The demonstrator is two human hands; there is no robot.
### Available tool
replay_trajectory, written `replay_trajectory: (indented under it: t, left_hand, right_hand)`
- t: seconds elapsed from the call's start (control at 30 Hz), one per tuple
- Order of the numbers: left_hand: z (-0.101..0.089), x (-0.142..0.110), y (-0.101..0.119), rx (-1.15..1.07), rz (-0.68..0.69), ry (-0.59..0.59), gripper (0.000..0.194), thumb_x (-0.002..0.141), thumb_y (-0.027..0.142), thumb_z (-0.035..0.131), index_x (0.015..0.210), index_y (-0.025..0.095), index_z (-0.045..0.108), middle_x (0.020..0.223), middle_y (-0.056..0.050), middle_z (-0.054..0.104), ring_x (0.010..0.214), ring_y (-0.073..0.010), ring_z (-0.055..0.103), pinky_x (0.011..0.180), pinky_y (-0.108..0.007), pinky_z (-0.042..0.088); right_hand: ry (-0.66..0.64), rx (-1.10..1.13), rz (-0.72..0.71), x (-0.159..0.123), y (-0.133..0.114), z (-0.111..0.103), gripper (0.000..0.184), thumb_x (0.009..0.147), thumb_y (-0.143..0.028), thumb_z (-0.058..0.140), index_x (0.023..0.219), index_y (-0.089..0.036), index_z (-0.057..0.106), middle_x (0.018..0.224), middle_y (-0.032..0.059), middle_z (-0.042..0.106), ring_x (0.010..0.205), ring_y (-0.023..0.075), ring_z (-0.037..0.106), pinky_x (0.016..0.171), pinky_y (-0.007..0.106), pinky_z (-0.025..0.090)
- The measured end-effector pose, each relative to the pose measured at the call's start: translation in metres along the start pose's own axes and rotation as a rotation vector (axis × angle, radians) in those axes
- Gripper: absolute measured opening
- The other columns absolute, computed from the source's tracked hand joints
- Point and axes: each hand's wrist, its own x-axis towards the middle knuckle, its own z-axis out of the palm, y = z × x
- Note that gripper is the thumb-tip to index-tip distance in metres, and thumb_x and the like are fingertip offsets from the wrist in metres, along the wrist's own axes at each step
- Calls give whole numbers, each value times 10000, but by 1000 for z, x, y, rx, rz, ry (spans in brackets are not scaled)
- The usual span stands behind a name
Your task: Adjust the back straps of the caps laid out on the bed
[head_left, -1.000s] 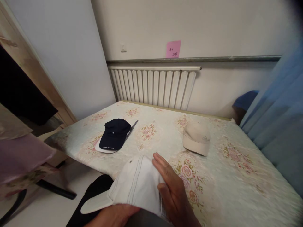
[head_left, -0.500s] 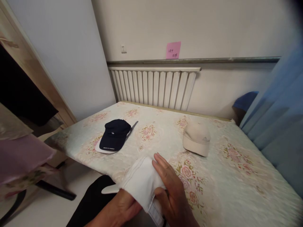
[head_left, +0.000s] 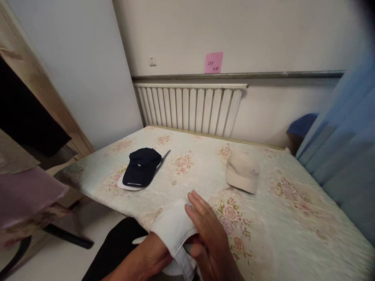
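A white cap [head_left: 172, 225] is fitted over my left hand [head_left: 155, 249], whose wrist shows at the cap's edge while its fingers are hidden inside. The cap's back strap [head_left: 184, 263] hangs at the lower opening. Against the cap's right side lies my right hand [head_left: 209, 234], open, its fingers stretched out along the fabric and its thumb apart near the opening. On the bed, a navy cap [head_left: 142, 166] sits on top of a white-brimmed one [head_left: 124, 185], to the left beyond my hands. Farther right rests a beige cap [head_left: 242, 171].
A floral sheet covers the bed [head_left: 199, 164]. A white radiator [head_left: 190, 107] and a pipe run along the wall behind it. Blue curtain [head_left: 336, 128] hangs at the right. A chair leg [head_left: 70, 236] and draped cloth [head_left: 31, 195] are at the left.
The white cap has turned and dipped slightly, showing more of its opening and strap. My right hand has shifted a little left along it. The other caps stay put.
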Motion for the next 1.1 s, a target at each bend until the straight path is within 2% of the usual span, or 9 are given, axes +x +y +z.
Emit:
replay_trajectory:
  t: [0.17,0.3,0.4,0.57,0.7,0.8,0.97,1.03,1.1]
  left_hand:
    - [-13,14,-2,-71,11,79,291,576,245,836,799,142,679,742,-3,669,710,-135,594,682,-237,465]
    - [-20,7,-9,-79,43,-78,263,719,283,751,937,149,692,992,-73,685,942,-208,615,834,-309,473]
    - [-28,9,-11,-109,63,-163,385,725,376,743,1022,135,694,1074,-116,671,1010,-239,607,891,-337,467]
    - [-37,13,-2,-269,157,-117,281,712,287,760,966,173,720,980,-67,702,930,-197,634,832,-292,502]
    - [-32,12,11,-330,184,-227,320,712,284,751,1005,164,709,980,-86,705,977,-246,635,941,-386,461]
    - [-29,12,20,-331,178,-300,359,710,284,744,1042,158,694,1020,-105,700,1049,-289,614,987,-435,423]
    - [-29,11,29,-320,210,-231,310,694,201,729,997,141,700,1027,-105,706,1073,-302,607,1014,-449,405]
    - [-31,10,32,-318,221,-195,324,679,181,733,997,134,695,1005,-103,713,1067,-305,613,1022,-456,400]
    - [-35,8,32,-323,237,-167,367,676,169,731,1037,125,679,995,-105,716,1051,-309,622,1023,-470,399]
  right_hand:
    - [-2,-11,-63,3,-3,-2,612,929,-570,264,1426,-217,323,1493,111,341,1382,318,277,1072,547,338]
    - [0,-3,-37,2,-8,-3,624,914,-576,328,1432,-229,316,1501,107,329,1384,319,272,1083,542,319]
    - [30,108,42,-1,-6,-4,611,919,-586,292,1427,-249,330,1499,93,338,1367,298,318,1078,518,335]
    - [223,352,482,-4,12,1,486,942,-502,329,1332,-248,469,1361,83,524,1256,242,482,1041,463,394]
    - [392,582,803,-3,37,11,414,902,-463,460,1201,-196,561,1195,107,641,1079,224,616,958,419,466]
    - [313,700,926,-4,56,20,439,836,-484,544,1141,-173,600,1138,120,669,999,238,651,891,401,499]
    - [127,586,954,-3,80,37,325,791,-411,576,1002,-196,698,1047,71,710,1002,241,636,886,356,475]
    - [67,549,912,-5,72,40,288,795,-363,544,959,-205,720,993,50,725,946,235,644,837,337,487]
    - [50,493,878,-18,47,38,261,787,-337,542,889,-200,739,901,40,736,873,230,647,783,318,498]
